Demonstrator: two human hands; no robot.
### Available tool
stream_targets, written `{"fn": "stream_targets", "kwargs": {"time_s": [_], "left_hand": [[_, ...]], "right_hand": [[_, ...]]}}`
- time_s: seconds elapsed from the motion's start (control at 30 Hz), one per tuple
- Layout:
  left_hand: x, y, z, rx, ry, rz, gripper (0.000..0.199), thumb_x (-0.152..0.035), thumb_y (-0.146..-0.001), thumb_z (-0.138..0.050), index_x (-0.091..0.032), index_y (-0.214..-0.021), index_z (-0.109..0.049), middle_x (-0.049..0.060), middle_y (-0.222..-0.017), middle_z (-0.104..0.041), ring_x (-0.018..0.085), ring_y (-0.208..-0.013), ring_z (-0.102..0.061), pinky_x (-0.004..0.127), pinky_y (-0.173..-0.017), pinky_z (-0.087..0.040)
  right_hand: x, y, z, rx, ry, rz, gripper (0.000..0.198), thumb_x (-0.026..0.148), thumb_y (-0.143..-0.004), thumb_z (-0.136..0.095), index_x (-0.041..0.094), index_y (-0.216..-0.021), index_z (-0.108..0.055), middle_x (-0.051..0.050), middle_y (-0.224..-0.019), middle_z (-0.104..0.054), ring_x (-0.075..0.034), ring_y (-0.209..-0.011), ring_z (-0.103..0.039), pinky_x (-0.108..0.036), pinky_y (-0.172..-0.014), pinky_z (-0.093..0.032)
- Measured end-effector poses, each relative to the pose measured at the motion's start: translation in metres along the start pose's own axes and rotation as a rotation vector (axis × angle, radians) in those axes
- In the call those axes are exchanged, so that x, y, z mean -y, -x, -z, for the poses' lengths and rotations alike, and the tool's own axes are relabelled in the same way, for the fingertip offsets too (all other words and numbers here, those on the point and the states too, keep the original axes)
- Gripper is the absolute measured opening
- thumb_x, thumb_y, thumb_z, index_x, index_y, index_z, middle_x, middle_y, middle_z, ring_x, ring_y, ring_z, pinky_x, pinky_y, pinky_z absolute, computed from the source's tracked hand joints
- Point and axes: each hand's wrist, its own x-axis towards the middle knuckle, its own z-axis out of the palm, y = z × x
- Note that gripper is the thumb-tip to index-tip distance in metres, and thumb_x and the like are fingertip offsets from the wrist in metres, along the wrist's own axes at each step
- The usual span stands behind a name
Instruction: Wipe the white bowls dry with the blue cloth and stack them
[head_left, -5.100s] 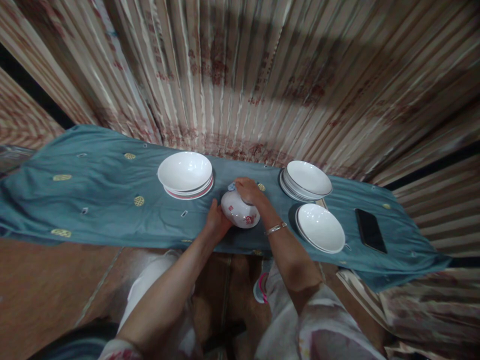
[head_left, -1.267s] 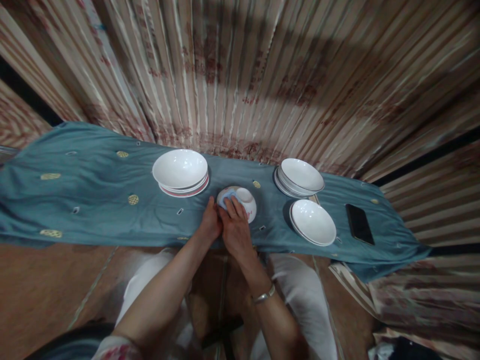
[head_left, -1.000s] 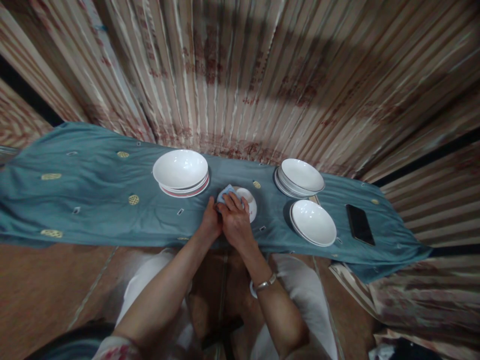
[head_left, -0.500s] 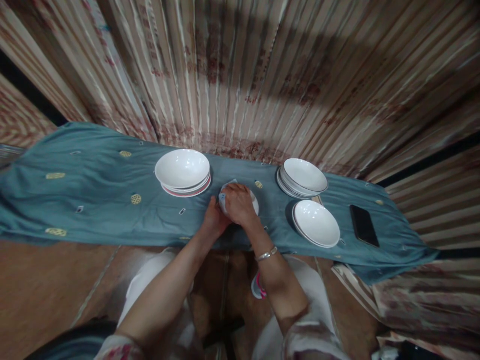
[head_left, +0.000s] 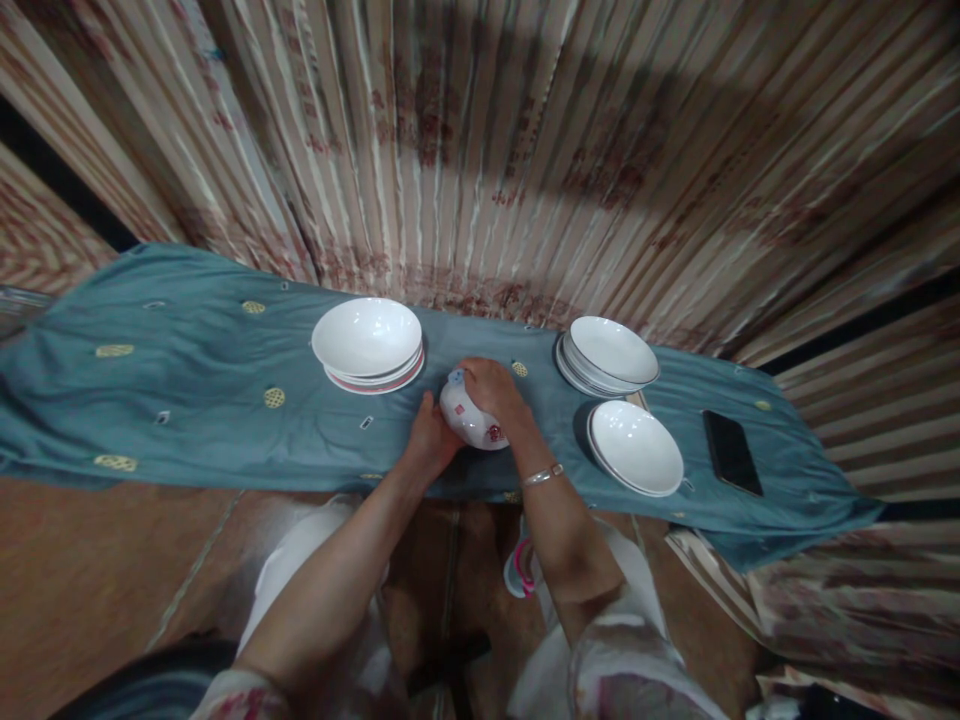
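Observation:
Between my hands is a white bowl (head_left: 474, 420) with red markings on its outer side, tilted so that this side shows. My left hand (head_left: 435, 437) grips it from the left and below, thumb pointing up. My right hand (head_left: 491, 387) is closed at the bowl's upper right side, its fingers curled over the far edge. A bit of pale material with blue marks (head_left: 456, 377), which looks like a cloth, shows at the right fingertips. The bowl's inside is hidden.
On the teal tablecloth (head_left: 202, 400), stacked white bowls and plates (head_left: 367, 335) stand left. Dark-rimmed bowls on plates (head_left: 613, 352) stand back right, with shallow white dishes (head_left: 637, 447) in front. A black phone (head_left: 731, 452) lies farther right. A pleated curtain (head_left: 465, 150) hangs behind.
The bowl has been tilted, and its red-marked outer side now shows. My right hand has moved slightly up and right, from over the bowl to its far right side. My left hand stays about in place.

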Motion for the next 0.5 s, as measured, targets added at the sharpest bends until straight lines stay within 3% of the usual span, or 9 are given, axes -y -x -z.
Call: {"fn": "stream_targets", "kwargs": {"time_s": [0.27, 0.5], "left_hand": [[0.0, 0.003, -0.002, -0.003, 0.004, -0.009, 0.062, -0.049, -0.103, -0.025, -0.011, -0.147, -0.047, 0.017, -0.126, -0.071, 0.029, -0.116, -0.066, 0.045, -0.103, -0.05], [0.0, 0.005, -0.005, 0.003, 0.012, -0.009, 0.065, -0.051, -0.103, -0.022, -0.011, -0.149, -0.045, 0.018, -0.127, -0.07, 0.03, -0.117, -0.067, 0.046, -0.102, -0.051]], "right_hand": [[-0.027, -0.017, -0.005, -0.009, -0.194, -0.075, 0.038, 0.007, -0.094, -0.044, 0.018, -0.103, -0.078, -0.008, -0.112, -0.078, -0.019, -0.106, -0.071, -0.027, -0.095, -0.051], [-0.054, -0.02, -0.012, -0.088, -0.512, -0.199, 0.036, 0.008, -0.086, -0.044, 0.018, -0.089, -0.079, -0.004, -0.093, -0.079, -0.019, -0.087, -0.07, -0.031, -0.085, -0.054]]}}
